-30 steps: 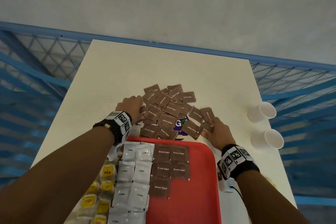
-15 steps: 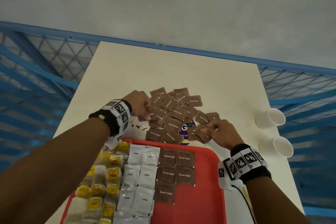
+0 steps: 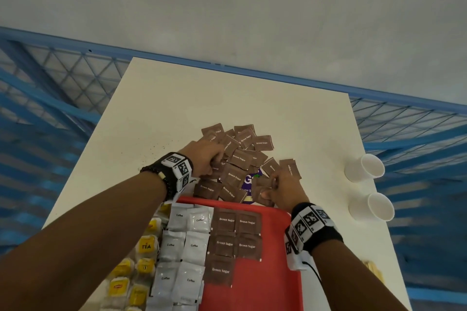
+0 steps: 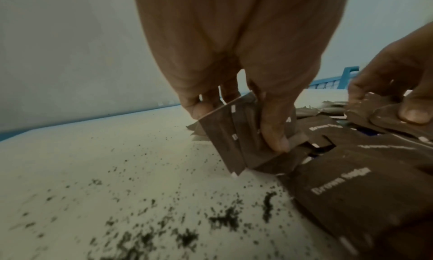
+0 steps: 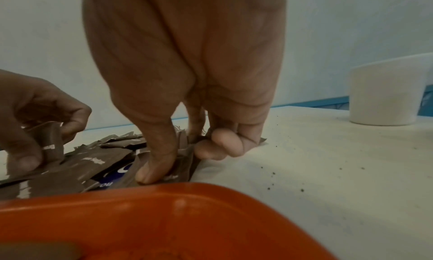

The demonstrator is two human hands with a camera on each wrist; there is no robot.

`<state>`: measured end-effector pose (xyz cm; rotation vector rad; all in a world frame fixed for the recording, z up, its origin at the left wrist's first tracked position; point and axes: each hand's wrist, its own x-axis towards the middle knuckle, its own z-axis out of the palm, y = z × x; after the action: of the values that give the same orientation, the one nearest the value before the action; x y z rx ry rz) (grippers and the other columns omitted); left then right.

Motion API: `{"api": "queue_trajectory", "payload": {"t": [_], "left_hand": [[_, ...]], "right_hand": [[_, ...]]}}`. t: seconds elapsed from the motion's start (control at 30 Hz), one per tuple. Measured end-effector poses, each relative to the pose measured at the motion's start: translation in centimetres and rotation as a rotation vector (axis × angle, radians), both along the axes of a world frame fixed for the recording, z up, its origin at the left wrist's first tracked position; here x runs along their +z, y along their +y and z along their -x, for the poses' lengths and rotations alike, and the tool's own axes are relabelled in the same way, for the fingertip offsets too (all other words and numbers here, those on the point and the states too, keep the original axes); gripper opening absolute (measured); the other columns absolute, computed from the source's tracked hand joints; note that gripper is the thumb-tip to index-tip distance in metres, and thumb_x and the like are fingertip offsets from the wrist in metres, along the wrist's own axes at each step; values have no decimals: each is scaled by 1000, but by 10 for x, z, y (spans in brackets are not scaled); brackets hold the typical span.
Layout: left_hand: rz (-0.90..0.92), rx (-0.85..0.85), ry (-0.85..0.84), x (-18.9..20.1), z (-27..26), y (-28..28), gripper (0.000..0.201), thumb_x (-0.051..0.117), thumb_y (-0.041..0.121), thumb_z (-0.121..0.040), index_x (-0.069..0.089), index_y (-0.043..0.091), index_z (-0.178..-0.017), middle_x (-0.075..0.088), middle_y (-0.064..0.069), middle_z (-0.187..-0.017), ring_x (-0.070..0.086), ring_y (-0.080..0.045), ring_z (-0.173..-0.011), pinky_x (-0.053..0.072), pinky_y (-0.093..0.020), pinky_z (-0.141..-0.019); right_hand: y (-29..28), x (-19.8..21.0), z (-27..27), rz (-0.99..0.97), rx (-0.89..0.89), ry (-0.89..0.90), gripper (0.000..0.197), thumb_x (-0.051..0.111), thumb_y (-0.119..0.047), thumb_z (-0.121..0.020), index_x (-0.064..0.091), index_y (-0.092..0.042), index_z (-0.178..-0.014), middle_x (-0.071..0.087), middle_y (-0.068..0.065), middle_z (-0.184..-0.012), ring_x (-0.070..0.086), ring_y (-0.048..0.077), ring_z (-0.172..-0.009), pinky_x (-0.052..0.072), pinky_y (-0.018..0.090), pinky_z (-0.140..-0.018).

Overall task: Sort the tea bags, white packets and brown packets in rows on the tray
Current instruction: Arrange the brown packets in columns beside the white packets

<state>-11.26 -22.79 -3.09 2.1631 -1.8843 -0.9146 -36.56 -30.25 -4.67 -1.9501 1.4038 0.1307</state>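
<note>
Compared with half a second earlier, the left hand (image 3: 202, 156) is seen deeper in the loose pile of brown packets (image 3: 240, 159) at frame centre, and several packets (image 4: 243, 139) are now pinched upright in its grip between thumb and fingers. The right hand (image 3: 283, 187) has been drawn lower, close to the tray (image 3: 273, 272), and a brown packet (image 5: 180, 164) is pinched in its grip at the pile's lower right edge, just above the tray rim.

On the red tray at the bottom of the frame, yellow-labelled tea bags (image 3: 145, 247) are laid at the left, white packets (image 3: 182, 247) in the middle, and five sorted brown packets (image 3: 235, 235) to their right. Two white cups (image 3: 371, 166) stand at the right edge of the bench (image 3: 177, 108). Dark crumbs (image 4: 145, 236) are scattered left of the pile. A purple printed item (image 3: 249, 180) is partly covered by the packets.
</note>
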Motion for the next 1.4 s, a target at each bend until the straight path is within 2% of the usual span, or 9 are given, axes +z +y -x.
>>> {"api": "queue_trajectory", "payload": {"t": [0.1, 0.23, 0.33, 0.5, 0.73, 0.87, 0.97, 1.1, 1.4], "left_hand": [[40, 188, 174, 9, -4, 8, 44, 81, 1, -73, 47, 21, -90, 52, 9, -85, 54, -16, -77, 39, -26, -60], [95, 446, 407, 37, -11, 15, 26, 81, 9, -79, 55, 14, -82, 52, 11, -77, 51, -8, -71, 42, -24, -64], [7, 683, 942, 55, -12, 29, 13, 70, 1, -87, 62, 11, -88, 67, -15, -93, 67, -26, -81, 59, -42, -81], [-129, 658, 1517, 69, 13, 66, 12, 53, -4, -88, 59, 2, -96, 64, -25, -89, 73, -35, -84, 60, -43, -69], [-228, 858, 1679, 62, 71, 145, 46, 34, -14, -72, 57, 3, -108, 64, -21, -80, 65, -31, -62, 54, -35, -59], [-288, 972, 1700, 59, 84, 200, 36, 40, -2, -85, 61, 0, -114, 67, -23, -86, 65, -33, -73, 53, -44, -78], [-368, 936, 1852, 68, 85, 231, 49, 54, 40, -93, 70, -4, -106, 69, -27, -96, 67, -36, -79, 51, -49, -85], [-373, 842, 1908, 75, 83, 260, 62, 60, 49, -94, 61, -4, -128, 65, -22, -103, 60, -28, -72, 52, -55, -85], [-125, 930, 1792, 82, 82, 273, 40, 60, 19, -92, 55, 2, -127, 64, -21, -95, 66, -33, -79, 59, -42, -60]], "right_hand": [[2, 1, 1, 34, 46, 44, 23, 72, -10, -73, 52, -18, -66, 59, 1, -90, 62, 25, -82, 52, 35, -69], [5, 14, 7, 68, 2, -18, 6, 69, -18, -84, 66, -14, -85, 61, -1, -86, 57, 18, -81, 38, 20, -61], [13, 38, 12, -9, -128, -175, 15, 70, -22, -87, 69, -7, -88, 68, 3, -85, 61, 21, -82, 41, 24, -65], [70, 111, 12, -234, -237, -558, 32, 67, -11, -90, 60, -21, -61, 61, -10, -54, 55, 4, -53, 40, 13, -50], [168, 133, 16, -392, -191, -719, 3, 70, -4, -88, 71, -5, -90, 62, 4, -59, 50, 11, -50, 40, 19, -51], [212, 127, 7, -368, -52, -604, 14, 65, -10, -93, 70, -12, -81, 67, -9, -62, 56, 1, -55, 44, 17, -59], [236, 112, -6, -318, 1, -481, 37, 74, -33, -84, 66, 1, -93, 71, 10, -76, 57, 10, -66, 52, 53, -69], [259, 107, -29, -187, 70, -393, 19, 83, -21, -72, 71, -34, -79, 71, 5, -80, 54, 6, -60, 52, 31, -64], [272, 130, -9, 31, -104, -458, 22, 76, -37, -83, 60, -22, -85, 59, -4, -71, 50, -3, -60, 42, 17, -59]]}}
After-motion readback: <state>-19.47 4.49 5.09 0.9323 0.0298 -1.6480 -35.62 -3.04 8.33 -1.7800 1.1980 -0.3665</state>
